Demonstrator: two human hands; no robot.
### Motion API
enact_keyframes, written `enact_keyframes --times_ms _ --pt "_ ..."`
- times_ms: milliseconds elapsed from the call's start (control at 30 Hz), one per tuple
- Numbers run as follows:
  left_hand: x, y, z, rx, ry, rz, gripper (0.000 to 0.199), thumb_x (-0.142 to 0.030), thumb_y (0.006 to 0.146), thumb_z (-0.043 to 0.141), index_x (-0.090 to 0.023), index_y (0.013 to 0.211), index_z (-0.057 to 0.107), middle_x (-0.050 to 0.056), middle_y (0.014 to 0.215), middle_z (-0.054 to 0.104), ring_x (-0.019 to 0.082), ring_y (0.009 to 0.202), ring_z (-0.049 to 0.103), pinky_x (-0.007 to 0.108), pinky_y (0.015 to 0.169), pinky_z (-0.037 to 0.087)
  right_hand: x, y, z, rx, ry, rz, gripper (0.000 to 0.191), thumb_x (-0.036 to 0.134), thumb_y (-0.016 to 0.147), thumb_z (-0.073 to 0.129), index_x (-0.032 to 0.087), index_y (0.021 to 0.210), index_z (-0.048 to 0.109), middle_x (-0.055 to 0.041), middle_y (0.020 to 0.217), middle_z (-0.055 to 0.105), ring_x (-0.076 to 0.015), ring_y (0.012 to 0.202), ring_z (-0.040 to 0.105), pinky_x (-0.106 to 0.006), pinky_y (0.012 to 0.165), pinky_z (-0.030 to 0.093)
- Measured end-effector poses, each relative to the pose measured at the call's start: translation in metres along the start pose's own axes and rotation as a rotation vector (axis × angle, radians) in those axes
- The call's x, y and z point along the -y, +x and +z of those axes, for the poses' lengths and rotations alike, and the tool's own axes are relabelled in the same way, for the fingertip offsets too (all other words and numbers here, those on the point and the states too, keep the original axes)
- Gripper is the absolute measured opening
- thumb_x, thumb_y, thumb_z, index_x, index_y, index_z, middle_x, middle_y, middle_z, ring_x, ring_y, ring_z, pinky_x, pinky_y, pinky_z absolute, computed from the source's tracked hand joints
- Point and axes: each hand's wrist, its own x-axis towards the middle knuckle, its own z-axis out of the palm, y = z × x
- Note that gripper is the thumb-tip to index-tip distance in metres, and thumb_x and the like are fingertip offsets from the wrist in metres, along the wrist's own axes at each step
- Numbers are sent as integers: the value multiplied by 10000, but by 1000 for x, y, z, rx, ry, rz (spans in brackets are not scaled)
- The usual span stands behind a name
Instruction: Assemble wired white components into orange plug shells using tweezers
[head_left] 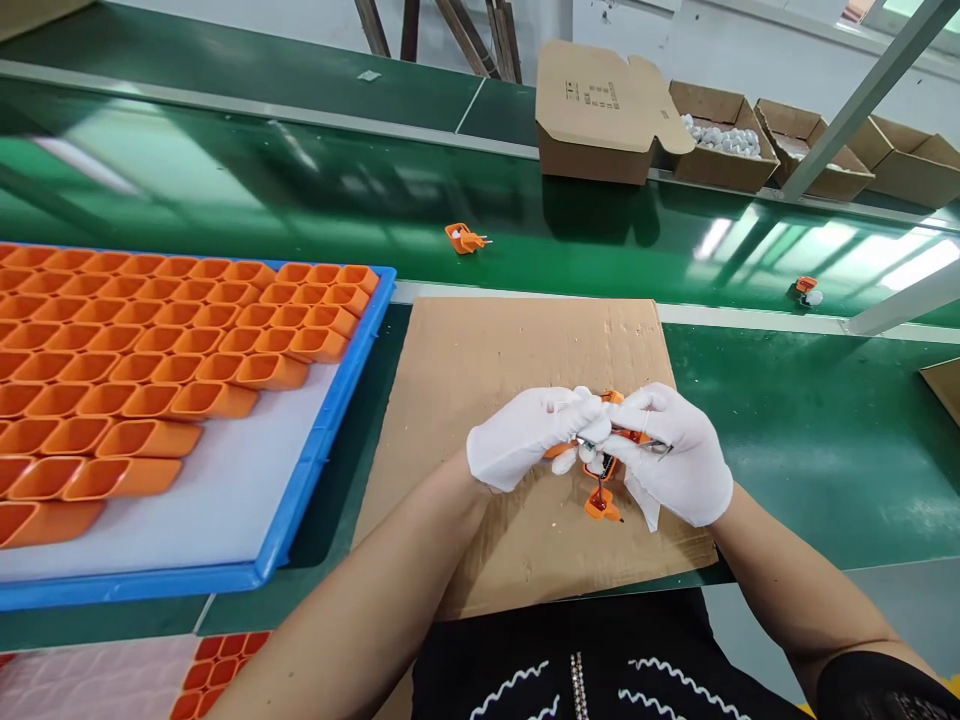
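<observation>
Both hands wear white gloves and meet over the cardboard sheet [457,400]. My left hand [536,435] is closed in a pinch on an orange plastic part [559,451], mostly covered by its fingers. My right hand [675,455] is closed at the same spot, and a thin metal tool [657,447] shows between its fingers; its kind is hard to make out. Just below the fingertips, an orange piece [602,503] with dark wiring hangs or lies against the cardboard. Where the fingers come together, the details are hidden.
At left, a blue-rimmed tray [330,410] holds rows of orange shells [150,400]. An orange part with prongs [466,238] lies on the green belt [337,220], another small orange part [806,289] farther right. Cardboard boxes [596,160] stand behind, one holding white pieces [724,138].
</observation>
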Motion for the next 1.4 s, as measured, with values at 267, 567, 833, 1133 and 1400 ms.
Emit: enact_keyframes --times_ms 267,567,833,1133,1400 --pt "-3 -4 -7 205 77 -155 492 -595 739 706 -171 513 604 33 492 592 85 345 412 250 391 298 6 7 -14 325 132 39 211 260 846 776 288 1056 779 11 798 615 -147 734 597 -311 721 568" --pt "5 -5 -5 135 99 58 685 -797 820 468 -161 648 655 39 581 602 84 410 394 269 473 371 6 7 -17 141 177 104 173 193 822 775 278 973 787 3 837 691 -166 814 643 -351 795 557" --pt "14 -6 1 -549 433 501 511 -283 810 700 -235 1303 577 76 1201 600 217 1056 609 393 980 479 0 6 -14 -292 143 109 228 214 769 820 294 981 792 -25 957 752 -199 826 681 -366 695 561" --pt "23 -5 1 -333 139 614 535 -228 871 706 -250 1353 475 80 1220 678 207 1026 696 418 969 540 -2 2 -11 -362 38 -34 218 250 817 801 306 1028 791 -23 878 740 -150 648 611 -309 521 482" --pt "8 -12 4 -183 -21 540 365 -260 836 798 -217 1079 529 84 1134 733 201 960 725 394 912 559 -1 0 -10 -408 -22 -28 233 224 830 791 300 1051 786 -35 915 723 -130 621 568 -278 451 385"
